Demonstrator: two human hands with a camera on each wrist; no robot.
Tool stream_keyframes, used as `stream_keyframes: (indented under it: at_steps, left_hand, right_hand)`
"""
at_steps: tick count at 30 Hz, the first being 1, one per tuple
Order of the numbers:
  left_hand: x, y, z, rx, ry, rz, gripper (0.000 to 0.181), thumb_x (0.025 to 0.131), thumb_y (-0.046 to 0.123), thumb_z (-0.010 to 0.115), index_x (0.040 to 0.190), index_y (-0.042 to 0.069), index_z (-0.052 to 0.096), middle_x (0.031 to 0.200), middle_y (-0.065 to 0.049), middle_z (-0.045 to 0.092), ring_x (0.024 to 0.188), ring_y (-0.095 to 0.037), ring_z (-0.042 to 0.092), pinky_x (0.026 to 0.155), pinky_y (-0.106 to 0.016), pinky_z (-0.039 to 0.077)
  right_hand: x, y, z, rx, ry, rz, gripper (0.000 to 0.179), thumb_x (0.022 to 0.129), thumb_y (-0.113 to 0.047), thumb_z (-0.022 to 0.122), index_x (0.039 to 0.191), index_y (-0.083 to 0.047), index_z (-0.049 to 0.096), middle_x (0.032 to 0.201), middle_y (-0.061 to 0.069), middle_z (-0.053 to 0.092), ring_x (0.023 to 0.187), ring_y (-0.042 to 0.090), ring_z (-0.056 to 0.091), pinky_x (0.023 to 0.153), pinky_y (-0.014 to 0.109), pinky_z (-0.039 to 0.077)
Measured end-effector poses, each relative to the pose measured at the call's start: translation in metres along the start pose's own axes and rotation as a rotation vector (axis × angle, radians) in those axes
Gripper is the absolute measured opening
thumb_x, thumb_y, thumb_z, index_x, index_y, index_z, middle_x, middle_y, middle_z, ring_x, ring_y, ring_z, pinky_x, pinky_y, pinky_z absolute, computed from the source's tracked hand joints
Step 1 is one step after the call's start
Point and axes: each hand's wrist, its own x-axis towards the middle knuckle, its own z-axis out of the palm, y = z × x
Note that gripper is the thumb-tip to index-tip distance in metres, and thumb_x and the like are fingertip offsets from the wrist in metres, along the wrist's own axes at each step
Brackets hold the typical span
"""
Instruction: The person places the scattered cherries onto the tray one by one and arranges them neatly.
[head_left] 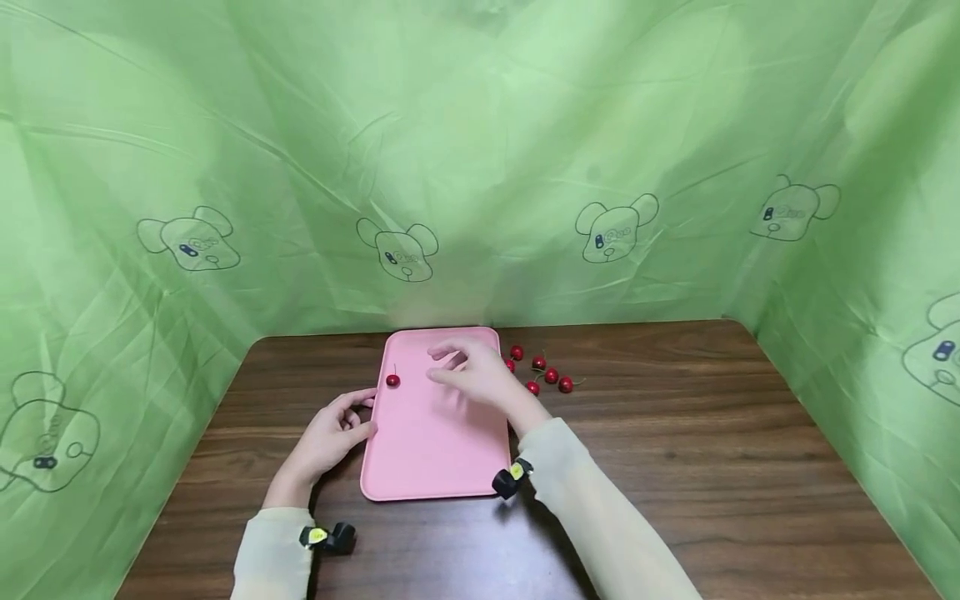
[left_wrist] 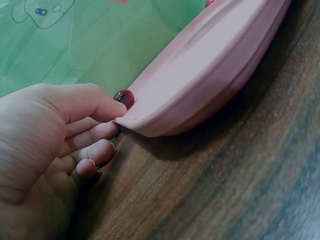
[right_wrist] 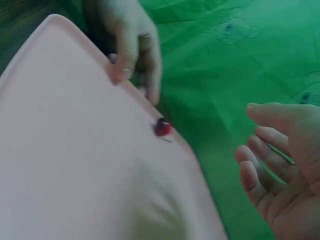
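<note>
A pink tray (head_left: 438,454) lies flat on the table, long side running away from me. My left hand (head_left: 327,437) pinches its left rim, the thumb on the edge (left_wrist: 145,127) and the other fingers curled beside and below it. One red cherry (head_left: 393,381) with a thin stem sits inside the tray near that rim, and this cherry (right_wrist: 162,127) shows in the right wrist view too. Over the tray's upper right part hovers my right hand (head_left: 476,372), fingers loosely bent and apart, holding nothing.
Several red cherries (head_left: 551,376) lie on the brown wooden table (head_left: 675,433) just right of the tray, partly behind the right hand. Green cloth (head_left: 480,150) with bear-head drawings hangs behind the table and along both sides.
</note>
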Motion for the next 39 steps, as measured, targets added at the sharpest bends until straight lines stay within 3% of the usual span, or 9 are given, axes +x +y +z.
stream_keyframes:
  at_steps: [8, 19, 25, 30, 39]
  left_hand:
    - [0.001, -0.001, 0.001, 0.007, 0.008, -0.001, 0.057, 0.094, 0.004, 0.082, 0.148, 0.005, 0.065, 0.126, -0.015, 0.068, 0.081, -0.015, 0.055, 0.069, -0.025, 0.044]
    - [0.002, 0.0, 0.001, 0.011, 0.003, -0.018, 0.058, 0.094, 0.004, 0.083, 0.149, 0.005, 0.065, 0.127, -0.014, 0.067, 0.081, -0.017, 0.055, 0.069, -0.025, 0.044]
    - [0.001, 0.001, 0.001, 0.017, 0.006, -0.018, 0.058, 0.093, 0.004, 0.083, 0.149, 0.005, 0.065, 0.126, -0.014, 0.067, 0.081, -0.017, 0.055, 0.069, -0.025, 0.044]
    - [0.001, 0.002, 0.0, 0.025, 0.003, -0.019, 0.058, 0.094, 0.005, 0.083, 0.149, 0.006, 0.065, 0.127, -0.014, 0.067, 0.082, -0.018, 0.055, 0.07, -0.025, 0.044]
    - [0.002, -0.001, 0.001, 0.028, 0.001, -0.022, 0.057, 0.095, 0.005, 0.082, 0.149, 0.006, 0.065, 0.127, -0.015, 0.066, 0.083, -0.018, 0.055, 0.07, -0.025, 0.044]
  right_hand:
    - [-0.026, 0.011, -0.037, -0.029, 0.088, -0.034, 0.038, 0.096, -0.022, 0.086, 0.13, -0.007, 0.077, 0.123, 0.008, 0.078, 0.099, 0.021, 0.075, 0.086, 0.034, 0.059]
    - [-0.059, 0.04, -0.069, -0.067, 0.217, -0.092, 0.032, 0.093, -0.009, 0.087, 0.124, -0.005, 0.078, 0.115, 0.016, 0.077, 0.094, 0.024, 0.074, 0.078, 0.036, 0.058]
    - [-0.075, 0.062, -0.085, -0.054, 0.299, -0.062, 0.034, 0.095, -0.013, 0.087, 0.126, -0.004, 0.077, 0.117, 0.015, 0.077, 0.1, 0.029, 0.075, 0.077, 0.031, 0.056]
    - [-0.087, 0.078, -0.095, -0.068, 0.405, 0.009, 0.032, 0.093, -0.014, 0.088, 0.123, -0.006, 0.078, 0.112, 0.014, 0.077, 0.1, 0.032, 0.074, 0.074, 0.024, 0.053]
    - [-0.107, 0.099, -0.105, -0.106, 0.539, 0.146, 0.029, 0.093, -0.012, 0.087, 0.12, -0.005, 0.078, 0.108, 0.015, 0.079, 0.089, 0.014, 0.069, 0.074, 0.016, 0.05]
